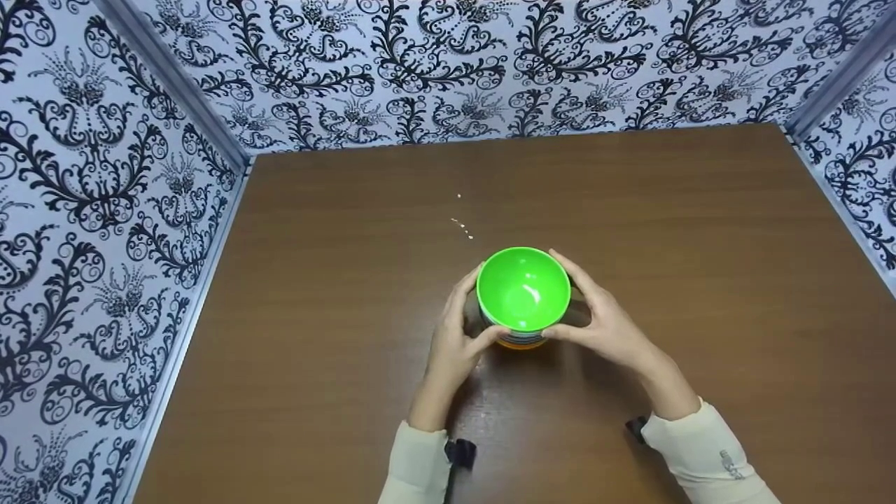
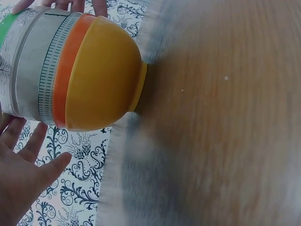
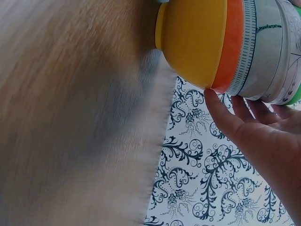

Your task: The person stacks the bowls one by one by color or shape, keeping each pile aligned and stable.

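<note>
A stack of nested bowls is between my two hands, over the middle of the table in the head view. On top is a bowl with a bright green inside [image 1: 523,289]. Below it come white patterned bowls [image 2: 30,63], then an orange rim and a yellow bowl [image 2: 106,75] at the bottom, its foot right at the table top. My left hand [image 1: 455,343] grips the stack's left side, thumb at the near side. From the right, my right hand [image 1: 612,325] holds it the same way, its fingers [image 3: 223,110] along the bowls' sides.
The brown wooden table [image 1: 336,280] reaches to patterned walls [image 1: 455,70] at the back and both sides. Several small white crumbs [image 1: 462,226] lie on it just beyond the bowls. Dark bands [image 1: 460,453] show at both wrists, by the pale sleeves [image 1: 418,455].
</note>
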Tool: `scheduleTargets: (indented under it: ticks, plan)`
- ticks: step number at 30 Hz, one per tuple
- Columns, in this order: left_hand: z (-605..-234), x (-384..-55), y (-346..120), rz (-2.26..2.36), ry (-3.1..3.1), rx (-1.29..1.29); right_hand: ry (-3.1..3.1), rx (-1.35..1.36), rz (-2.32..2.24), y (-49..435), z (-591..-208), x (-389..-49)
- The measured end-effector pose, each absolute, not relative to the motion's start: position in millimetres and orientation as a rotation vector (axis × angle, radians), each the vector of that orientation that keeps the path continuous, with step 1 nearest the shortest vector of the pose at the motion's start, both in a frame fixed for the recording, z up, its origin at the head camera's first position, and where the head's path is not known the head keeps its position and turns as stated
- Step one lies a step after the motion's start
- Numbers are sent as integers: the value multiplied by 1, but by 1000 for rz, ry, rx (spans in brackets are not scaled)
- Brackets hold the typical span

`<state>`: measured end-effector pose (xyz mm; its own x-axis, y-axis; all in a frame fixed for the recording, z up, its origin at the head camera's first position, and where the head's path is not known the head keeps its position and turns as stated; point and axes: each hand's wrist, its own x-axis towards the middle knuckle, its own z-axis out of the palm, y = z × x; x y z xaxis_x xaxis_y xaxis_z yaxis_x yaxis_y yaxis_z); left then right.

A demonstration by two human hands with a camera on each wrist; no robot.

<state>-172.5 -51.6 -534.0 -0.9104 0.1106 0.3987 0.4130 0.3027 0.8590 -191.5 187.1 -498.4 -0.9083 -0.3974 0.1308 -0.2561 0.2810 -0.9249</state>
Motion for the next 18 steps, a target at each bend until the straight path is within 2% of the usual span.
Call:
scheduleTargets:
  ticks: [18]
  plan:
    - [-532,-171,-52,-1593,-2330,-446,2445,-637,-1678,187,-496,-190]
